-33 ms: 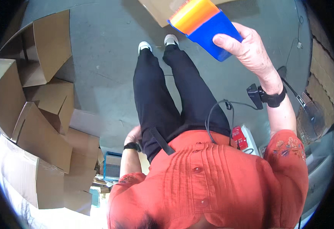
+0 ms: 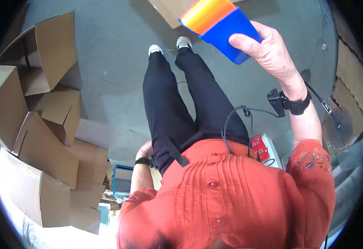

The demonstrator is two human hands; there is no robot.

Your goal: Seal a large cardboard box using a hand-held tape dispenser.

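Grey floor (image 2: 111,95) | cardboard boxes (image 2: 56,50) left | right fingers (image 2: 244,42) pinching blue-orange object (image 2: 222,36) | left hand (image 2: 145,150): can't tell

My right arm (image 2: 304,124) stretches forward and out to my right, its wrist (image 2: 290,83) turned so the hand angles inward. My right hand (image 2: 268,52) is closed in a grip, the thumb (image 2: 248,45) laid along the near side and the fingers (image 2: 262,30) wrapped mostly out of sight behind. My left arm (image 2: 141,178) hangs low; my left hand (image 2: 146,149) sits beside my left thigh (image 2: 161,112), its fingertips hidden.
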